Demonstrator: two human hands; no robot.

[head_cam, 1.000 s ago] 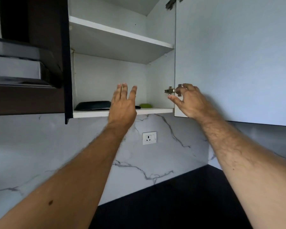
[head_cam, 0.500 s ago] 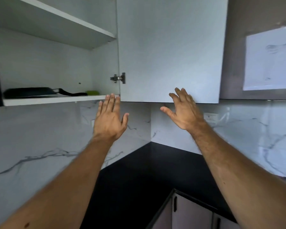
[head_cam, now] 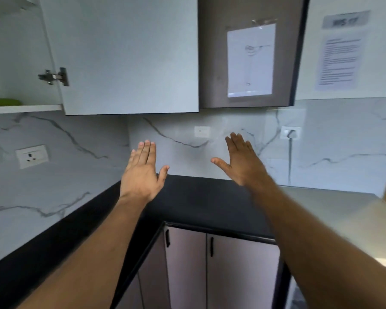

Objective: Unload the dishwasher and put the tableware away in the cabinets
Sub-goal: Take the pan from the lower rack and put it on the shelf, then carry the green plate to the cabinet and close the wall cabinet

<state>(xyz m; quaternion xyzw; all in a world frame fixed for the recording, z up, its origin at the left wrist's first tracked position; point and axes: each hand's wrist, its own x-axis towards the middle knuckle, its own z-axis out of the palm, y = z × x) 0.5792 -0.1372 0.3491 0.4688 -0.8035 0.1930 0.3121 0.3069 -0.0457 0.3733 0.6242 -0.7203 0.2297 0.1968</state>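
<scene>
Right of both empty hands (head_cam: 187, 172), notice (head_cam: 338, 61) text is illegible.

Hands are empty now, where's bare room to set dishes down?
The black countertop is bare from the marble backsplash to its front edge, beneath both hands: left hand, right hand. The grey counter to the right is also free. The open cabinet shelf shows only a green item here.

No legible txt: printed notice (head_cam: 338, 61) on wall + taped sheet (head_cam: 250, 61) on cabinet both too blurred.
</scene>
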